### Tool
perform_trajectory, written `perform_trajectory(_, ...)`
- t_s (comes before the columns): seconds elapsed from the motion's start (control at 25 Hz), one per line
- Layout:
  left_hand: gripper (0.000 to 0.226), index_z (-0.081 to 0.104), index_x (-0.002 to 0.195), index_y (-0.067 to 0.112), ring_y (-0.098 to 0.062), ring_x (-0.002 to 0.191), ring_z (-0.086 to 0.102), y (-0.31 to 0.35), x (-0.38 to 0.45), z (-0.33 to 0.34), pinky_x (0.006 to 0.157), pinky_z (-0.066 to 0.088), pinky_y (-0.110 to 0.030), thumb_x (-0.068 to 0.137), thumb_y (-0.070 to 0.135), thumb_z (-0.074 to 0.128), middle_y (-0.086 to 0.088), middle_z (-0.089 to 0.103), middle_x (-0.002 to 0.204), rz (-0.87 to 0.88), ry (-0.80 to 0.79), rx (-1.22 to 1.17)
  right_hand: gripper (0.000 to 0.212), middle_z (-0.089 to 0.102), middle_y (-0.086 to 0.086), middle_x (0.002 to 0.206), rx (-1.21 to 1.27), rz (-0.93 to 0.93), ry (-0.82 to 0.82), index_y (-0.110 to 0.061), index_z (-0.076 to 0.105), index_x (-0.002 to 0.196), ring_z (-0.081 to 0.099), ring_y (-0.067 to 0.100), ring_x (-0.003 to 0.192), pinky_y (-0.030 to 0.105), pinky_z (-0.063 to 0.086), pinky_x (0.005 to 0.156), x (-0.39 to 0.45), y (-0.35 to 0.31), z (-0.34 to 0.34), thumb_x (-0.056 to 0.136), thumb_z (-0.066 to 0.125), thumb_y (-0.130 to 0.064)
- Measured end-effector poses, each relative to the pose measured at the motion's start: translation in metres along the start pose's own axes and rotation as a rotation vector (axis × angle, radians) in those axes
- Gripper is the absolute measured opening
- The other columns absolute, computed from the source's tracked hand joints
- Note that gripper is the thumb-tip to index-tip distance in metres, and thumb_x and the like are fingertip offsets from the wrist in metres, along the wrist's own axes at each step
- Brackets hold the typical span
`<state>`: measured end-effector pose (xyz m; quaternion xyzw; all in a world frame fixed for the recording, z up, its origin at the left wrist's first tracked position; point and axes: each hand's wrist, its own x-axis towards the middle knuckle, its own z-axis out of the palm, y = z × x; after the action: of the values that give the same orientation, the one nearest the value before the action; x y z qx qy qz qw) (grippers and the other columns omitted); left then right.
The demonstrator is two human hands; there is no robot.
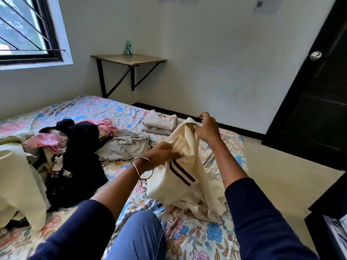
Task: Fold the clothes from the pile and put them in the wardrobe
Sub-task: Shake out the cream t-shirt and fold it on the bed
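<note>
A cream garment with two dark stripes (189, 177) hangs crumpled above the flowered bedsheet (197, 235). My right hand (207, 128) grips its upper edge, raised high. My left hand (163, 152), with bangles on the wrist, pinches the cloth lower down near the stripes. The garment's lower part rests bunched on the bed. To the left lies the pile of unfolded clothes (71, 147): black, pink and pale pieces. A small stack of folded pale clothes (161, 122) sits at the far side of the bed.
A grey garment (125, 145) lies loose between pile and stack. A wall-mounted wooden shelf (129, 59) with a green figure stands behind the bed. A black door (319, 91) with a round knob is at right. Dark furniture (330, 212) stands at the lower right.
</note>
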<state>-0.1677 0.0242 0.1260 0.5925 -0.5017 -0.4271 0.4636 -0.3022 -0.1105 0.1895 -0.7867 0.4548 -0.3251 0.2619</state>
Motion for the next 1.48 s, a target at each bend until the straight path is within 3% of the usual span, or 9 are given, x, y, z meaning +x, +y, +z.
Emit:
perform_trajectory(0.2,0.026,0.062,0.096,0.003,-0.021,0.068,0.064,0.03,-0.006,-0.039,0.064,0.055,-0.027,0.094,0.028,0.053,-0.009,0.066,0.078,-0.054,0.275,-0.633,0.054,0.065,0.007,0.098,0.163,0.129,-0.376,-0.011,0.058,0.109,0.062,0.023,0.091,0.039,0.053,0.077,-0.06,0.061,0.019,0.069,0.086,-0.031)
perform_trajectory(0.36,0.028,0.068,0.092,0.007,-0.018,0.075,0.071,0.046,-0.026,-0.075,0.067,0.058,-0.03,0.088,0.032,0.057,-0.007,0.073,0.081,0.111,0.284,-0.791,0.104,0.044,0.004,0.142,-0.242,0.073,-0.698,-0.024,0.036,0.141,0.042,0.028,0.128,0.056,0.038,0.104,-0.118,0.117,0.061,0.057,0.077,-0.068)
perform_trajectory(0.56,0.047,0.073,0.068,0.016,-0.01,0.063,0.067,0.027,-0.052,-0.131,0.064,0.057,-0.023,0.097,0.039,0.044,0.001,0.068,0.068,0.181,0.521,-0.873,0.018,0.067,0.001,0.091,-0.003,0.134,-0.466,-0.026,0.065,0.094,0.065,0.023,0.09,0.041,0.055,0.08,-0.11,0.135,0.043,0.091,0.062,-0.009)
perform_trajectory(0.72,0.035,0.065,0.085,0.004,-0.013,0.046,0.056,-0.05,-0.045,-0.164,0.051,0.046,-0.023,0.095,0.036,0.056,-0.003,0.059,0.061,-0.221,0.832,-0.447,0.028,0.07,0.007,0.101,0.332,0.085,-0.323,-0.02,0.069,0.108,0.067,0.034,0.093,0.048,0.057,0.08,-0.045,0.092,0.001,0.085,0.07,-0.004)
perform_trajectory(0.84,0.039,0.064,0.087,-0.003,-0.025,0.064,0.062,-0.1,-0.032,-0.142,0.059,0.046,-0.028,0.088,0.036,0.064,-0.015,0.063,0.071,-0.67,0.803,0.255,0.047,0.062,0.0,0.111,-0.114,0.067,-0.08,-0.023,0.057,0.125,0.057,0.029,0.108,0.044,0.043,0.089,-0.026,0.078,0.028,0.083,0.075,-0.029)
perform_trajectory(0.96,0.03,0.067,0.089,0.006,-0.033,0.086,0.061,-0.103,-0.012,-0.086,0.069,0.045,-0.033,0.086,0.035,0.063,-0.019,0.066,0.094,-0.532,0.798,0.711,0.037,0.061,0.005,0.12,-0.175,0.152,0.13,-0.019,0.06,0.117,0.052,0.03,0.116,0.05,0.04,0.096,-0.039,0.098,0.053,0.084,0.074,-0.031)
perform_trajectory(1.12,0.019,0.074,0.09,0.011,-0.013,0.067,0.055,-0.109,0.023,-0.01,0.052,0.032,-0.014,0.09,0.028,0.065,-0.001,0.067,0.078,-0.162,0.357,0.705,0.011,0.07,0.0,0.099,-0.096,0.264,-0.114,-0.024,0.065,0.09,0.065,0.02,0.092,0.032,0.052,0.074,-0.081,0.156,0.071,0.084,0.075,-0.024)
perform_trajectory(1.28,0.032,0.071,0.1,0.014,-0.022,0.087,0.062,-0.138,0.068,0.041,0.072,0.044,-0.026,0.09,0.042,0.059,-0.006,0.071,0.099,-0.257,0.273,0.707,0.048,0.054,-0.004,0.122,-0.381,0.292,-0.32,-0.032,0.061,0.113,0.049,0.023,0.113,0.044,0.044,0.093,-0.104,0.2,0.079,0.074,0.073,-0.059)
perform_trajectory(1.48,0.037,0.068,0.08,0.014,-0.022,0.074,0.058,-0.137,0.101,0.055,0.07,0.045,-0.027,0.084,0.051,0.063,-0.003,0.064,0.075,-0.469,0.377,0.343,0.022,0.069,0.003,0.108,-0.259,0.214,-0.206,-0.016,0.066,0.116,0.058,0.017,0.091,0.025,0.043,0.076,-0.084,0.193,0.059,0.094,0.061,-0.018)
